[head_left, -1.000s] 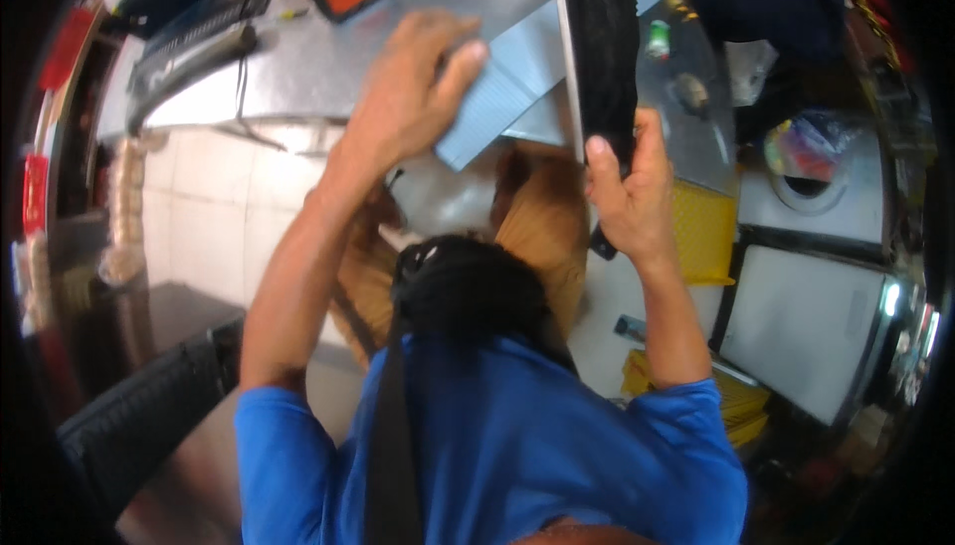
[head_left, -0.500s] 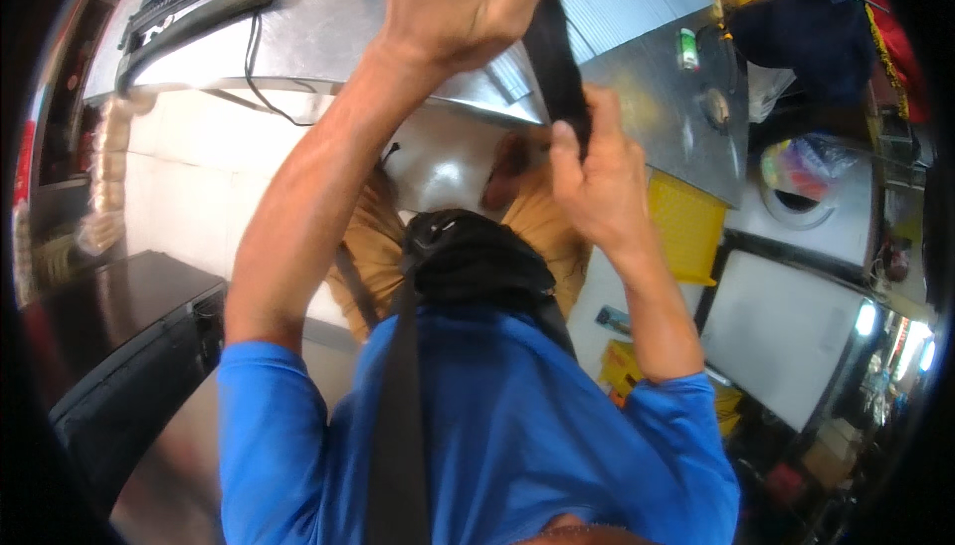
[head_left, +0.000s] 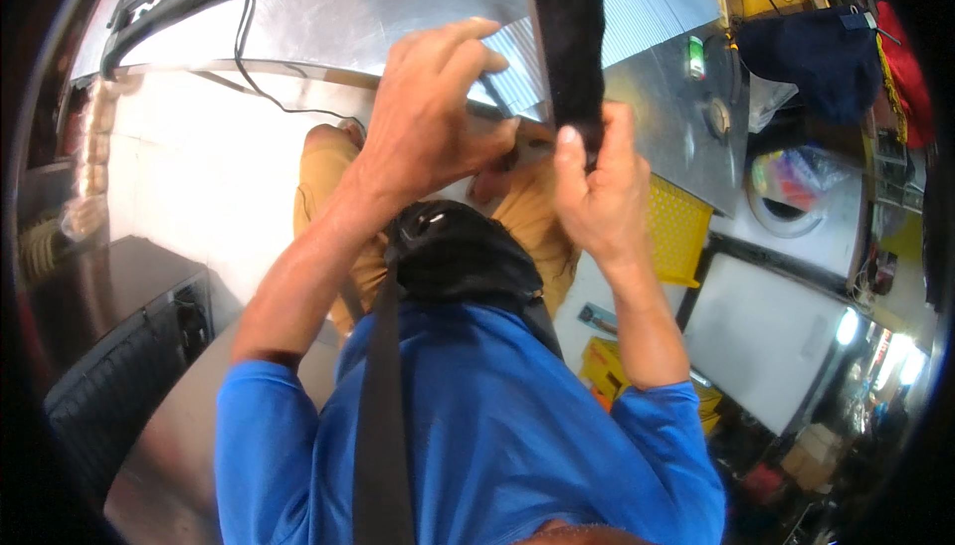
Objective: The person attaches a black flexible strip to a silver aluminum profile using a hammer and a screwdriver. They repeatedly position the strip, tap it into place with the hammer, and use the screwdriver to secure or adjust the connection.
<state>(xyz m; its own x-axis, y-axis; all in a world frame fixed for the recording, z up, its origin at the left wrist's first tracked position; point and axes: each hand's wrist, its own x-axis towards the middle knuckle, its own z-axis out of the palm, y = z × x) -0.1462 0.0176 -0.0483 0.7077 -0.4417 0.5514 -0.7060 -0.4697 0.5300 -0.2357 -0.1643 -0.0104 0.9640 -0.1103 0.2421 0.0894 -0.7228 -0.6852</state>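
Observation:
A long black strip (head_left: 572, 38) with a rough right edge rises upright in front of me and runs out of the top of the view. My right hand (head_left: 609, 187) is closed round its lower end, thumb lying on the front face. To the left of the strip is my left hand (head_left: 428, 107), fingers spread and bent, with nothing visible in it and a small gap to the strip. Behind the strip, a ribbed silver-blue sheet (head_left: 657, 20) lies on the metal table (head_left: 438, 8); the strip hides part of it.
A green and white can (head_left: 695, 58) stands on the table's right part. At far left lies a dark bar-shaped tool (head_left: 189, 3) with a black cable (head_left: 241, 48). Below the table's right edge is a yellow perforated crate (head_left: 678, 227), near a white panel (head_left: 766, 336).
My left hand has come down from high on the strip and now stands beside it with fingers apart. The right hand keeps its grip in nearly the same place.

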